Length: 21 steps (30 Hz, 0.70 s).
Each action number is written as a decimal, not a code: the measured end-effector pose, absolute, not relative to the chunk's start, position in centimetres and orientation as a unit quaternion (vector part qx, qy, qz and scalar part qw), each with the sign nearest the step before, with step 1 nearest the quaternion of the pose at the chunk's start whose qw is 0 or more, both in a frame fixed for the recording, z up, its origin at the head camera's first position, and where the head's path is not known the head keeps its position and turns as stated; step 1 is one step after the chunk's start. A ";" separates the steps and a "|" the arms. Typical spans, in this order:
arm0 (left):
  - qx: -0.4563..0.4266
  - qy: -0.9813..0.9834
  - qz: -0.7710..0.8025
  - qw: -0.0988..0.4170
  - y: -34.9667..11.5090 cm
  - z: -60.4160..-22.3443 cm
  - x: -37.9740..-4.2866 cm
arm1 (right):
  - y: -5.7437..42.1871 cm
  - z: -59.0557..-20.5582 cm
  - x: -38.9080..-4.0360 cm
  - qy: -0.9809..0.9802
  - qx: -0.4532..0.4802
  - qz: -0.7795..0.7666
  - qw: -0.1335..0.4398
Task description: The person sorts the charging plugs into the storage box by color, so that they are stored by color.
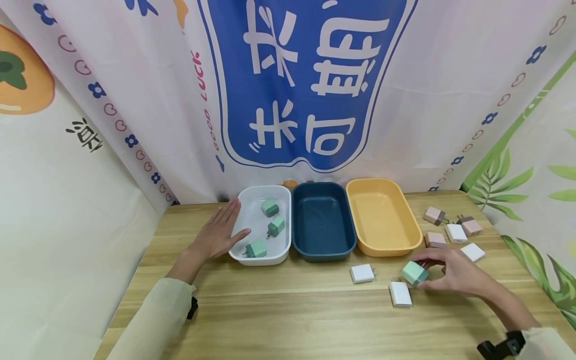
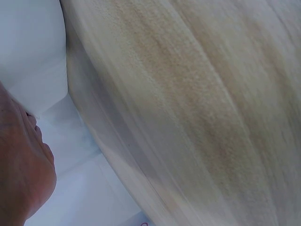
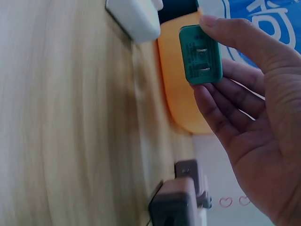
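Between thumb and fingers my right hand [image 1: 454,271] pinches a green charger plug [image 1: 414,273]. In the right wrist view the two metal prongs of this green charger plug [image 3: 201,55] face the camera. Just beside it on the table lies a white charger plug [image 1: 400,293], with another white charger plug [image 1: 362,273] further left. My left hand [image 1: 219,233] rests with straight fingers against the left rim of the white tray [image 1: 288,250]. Inside that tray are three green charger plugs, one near the front [image 1: 256,249].
A dark blue tray [image 1: 324,257] and a yellow tray [image 1: 390,250] stand in a row right of the white one. Pink charger plugs [image 1: 435,240] and white ones [image 1: 456,233] lie at the table's right. A printed curtain [image 1: 180,125] hangs behind.
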<state>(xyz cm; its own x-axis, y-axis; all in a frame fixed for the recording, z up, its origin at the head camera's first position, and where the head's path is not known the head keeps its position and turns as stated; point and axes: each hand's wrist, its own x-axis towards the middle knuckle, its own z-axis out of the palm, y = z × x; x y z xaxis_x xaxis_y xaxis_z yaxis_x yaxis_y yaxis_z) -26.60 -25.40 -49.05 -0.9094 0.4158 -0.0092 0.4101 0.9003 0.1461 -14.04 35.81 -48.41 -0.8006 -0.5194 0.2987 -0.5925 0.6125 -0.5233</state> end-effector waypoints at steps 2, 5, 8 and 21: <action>0.211 0.975 0.071 0.021 -25.4 -49.1 -26.6 | 35.4 -48.2 -14.0 -0.894 0.318 0.309 0.059; 0.208 0.975 0.073 0.025 -25.4 -49.0 -26.6 | 34.7 -47.7 -13.9 -0.890 0.326 0.313 0.050; 0.206 0.975 0.074 0.028 -25.4 -49.0 -26.5 | 34.1 -47.3 -13.8 -0.883 0.336 0.325 0.041; 0.205 0.975 0.073 0.032 -25.3 -48.8 -26.5 | 31.5 -45.8 -14.5 -0.875 0.358 0.326 0.026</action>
